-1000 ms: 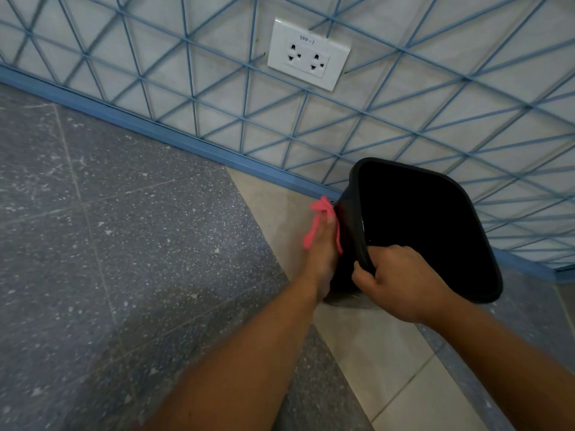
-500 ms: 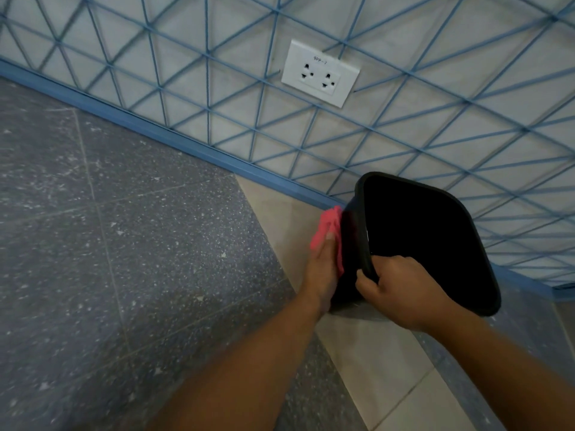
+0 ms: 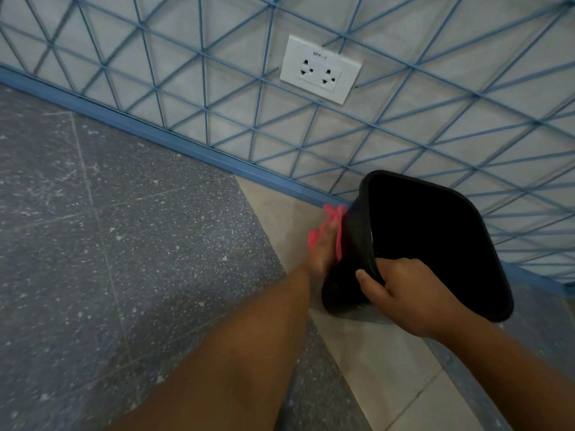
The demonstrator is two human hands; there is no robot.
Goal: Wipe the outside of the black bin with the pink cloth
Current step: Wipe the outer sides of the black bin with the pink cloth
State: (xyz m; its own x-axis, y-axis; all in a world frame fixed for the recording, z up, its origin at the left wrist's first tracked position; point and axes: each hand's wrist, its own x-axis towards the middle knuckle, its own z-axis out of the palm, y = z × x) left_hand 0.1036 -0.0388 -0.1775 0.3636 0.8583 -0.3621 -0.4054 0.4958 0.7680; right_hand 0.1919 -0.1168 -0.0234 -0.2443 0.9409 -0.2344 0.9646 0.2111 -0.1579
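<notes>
Black bin (image 3: 435, 244) tilted on the floor (image 3: 124, 244), right hand (image 3: 401, 297) gripping its rim, left hand (image 3: 322, 253) pressing pink cloth (image 3: 334, 216) flat against its side, wall socket (image 3: 320, 69) labelled "9PP-7"

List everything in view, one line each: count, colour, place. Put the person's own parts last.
black bin: one, black, tilted, on the floor by the wall at right.
pink cloth: one, pink, pressed flat against the bin's outer left side.
wall socket: one double plate, white, on the wall above the bin.
skirting strip: one, blue, along the wall's foot.
floor: dark speckled tiles at left, pale tiles under the bin.
left hand: one, fingers straight, pressing the cloth on the bin.
right hand: one, grip on the bin's near rim.
</notes>
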